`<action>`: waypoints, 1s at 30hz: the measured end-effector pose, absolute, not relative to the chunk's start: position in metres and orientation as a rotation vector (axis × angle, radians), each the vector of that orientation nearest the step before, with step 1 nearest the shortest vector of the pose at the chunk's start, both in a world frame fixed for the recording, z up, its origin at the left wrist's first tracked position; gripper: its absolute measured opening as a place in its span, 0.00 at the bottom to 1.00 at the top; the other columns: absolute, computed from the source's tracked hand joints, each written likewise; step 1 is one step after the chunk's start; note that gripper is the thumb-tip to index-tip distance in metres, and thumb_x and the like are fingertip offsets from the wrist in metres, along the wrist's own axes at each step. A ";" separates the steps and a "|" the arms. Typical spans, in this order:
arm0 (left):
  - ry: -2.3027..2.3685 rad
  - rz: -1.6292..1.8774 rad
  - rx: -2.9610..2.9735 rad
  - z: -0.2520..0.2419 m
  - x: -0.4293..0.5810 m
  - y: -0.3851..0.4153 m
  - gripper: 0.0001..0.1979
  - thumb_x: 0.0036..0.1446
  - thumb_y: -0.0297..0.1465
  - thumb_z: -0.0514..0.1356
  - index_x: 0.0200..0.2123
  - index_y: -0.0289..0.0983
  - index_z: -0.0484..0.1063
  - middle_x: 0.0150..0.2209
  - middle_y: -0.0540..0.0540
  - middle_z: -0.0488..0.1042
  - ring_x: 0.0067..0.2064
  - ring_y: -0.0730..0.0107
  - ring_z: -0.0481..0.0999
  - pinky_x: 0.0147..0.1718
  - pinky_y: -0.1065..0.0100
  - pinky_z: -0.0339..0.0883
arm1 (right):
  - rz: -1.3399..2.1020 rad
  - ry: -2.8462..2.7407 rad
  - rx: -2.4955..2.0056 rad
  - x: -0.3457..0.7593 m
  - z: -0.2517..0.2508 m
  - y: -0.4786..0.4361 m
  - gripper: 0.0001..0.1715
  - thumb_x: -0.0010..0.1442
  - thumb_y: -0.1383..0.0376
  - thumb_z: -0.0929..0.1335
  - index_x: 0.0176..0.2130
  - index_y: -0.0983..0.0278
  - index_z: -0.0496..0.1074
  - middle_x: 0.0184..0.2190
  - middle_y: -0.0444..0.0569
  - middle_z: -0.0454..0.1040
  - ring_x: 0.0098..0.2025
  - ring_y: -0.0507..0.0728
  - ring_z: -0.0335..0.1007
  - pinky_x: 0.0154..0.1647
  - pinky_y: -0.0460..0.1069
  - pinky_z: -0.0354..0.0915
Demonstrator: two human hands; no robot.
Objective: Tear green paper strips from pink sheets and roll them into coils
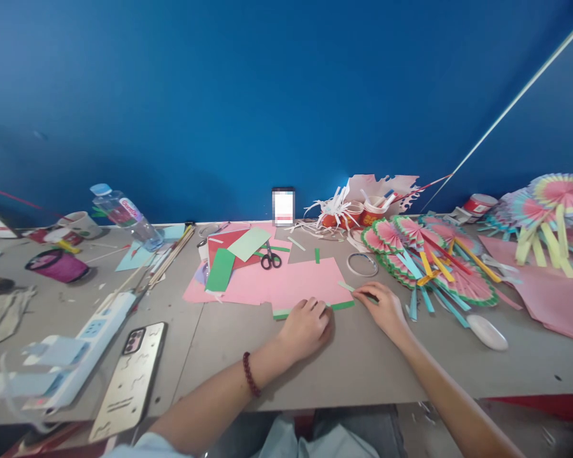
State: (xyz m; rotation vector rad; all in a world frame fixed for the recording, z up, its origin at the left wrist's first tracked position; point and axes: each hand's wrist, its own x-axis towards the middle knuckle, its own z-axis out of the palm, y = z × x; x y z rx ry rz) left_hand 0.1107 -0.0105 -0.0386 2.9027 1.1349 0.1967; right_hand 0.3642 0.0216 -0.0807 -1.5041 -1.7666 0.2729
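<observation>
A pink paper sheet (305, 283) with a green strip along its near edge (342, 306) lies on the grey table (353, 362). My left hand (306, 327) rests on the sheet's near edge with its fingers curled under. My right hand (383, 306) sits at the sheet's right corner, fingers pinched together on a thin dark tool, possibly a pen, that I cannot make out clearly. Black-handled scissors (270, 259) lie beyond on more pink, red and green paper (226, 264).
Finished pink paper fans (434, 264) with coloured sticks lie at the right, more (551, 203) at far right. A tape ring (361, 264), red cups (358, 213), a water bottle (127, 216), a phone (132, 375), a power strip (88, 337) and a white oval object (487, 332) surround the work area.
</observation>
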 end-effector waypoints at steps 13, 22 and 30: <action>1.142 0.178 2.888 -0.038 0.111 -0.010 0.12 0.69 0.33 0.55 0.51 0.35 0.73 0.45 0.40 0.75 0.50 0.56 0.72 0.45 0.59 0.69 | 0.242 -1.780 -1.480 0.363 -0.078 0.021 0.29 0.67 0.44 0.64 0.30 0.59 0.82 0.32 0.54 0.81 0.38 0.63 0.78 0.43 0.57 0.73; 1.136 0.174 2.907 -0.038 0.111 -0.011 0.12 0.69 0.32 0.55 0.51 0.34 0.72 0.45 0.40 0.75 0.50 0.57 0.72 0.46 0.59 0.69 | 0.312 -1.760 -1.485 0.363 -0.080 0.023 0.30 0.64 0.40 0.65 0.32 0.59 0.82 0.34 0.55 0.82 0.37 0.64 0.78 0.42 0.58 0.73; 1.135 0.140 2.910 -0.039 0.111 -0.010 0.13 0.70 0.33 0.53 0.51 0.34 0.72 0.46 0.40 0.75 0.51 0.56 0.72 0.45 0.59 0.68 | 0.340 -1.698 -1.498 0.360 -0.074 0.021 0.27 0.63 0.43 0.66 0.27 0.59 0.82 0.31 0.52 0.81 0.36 0.62 0.78 0.42 0.56 0.72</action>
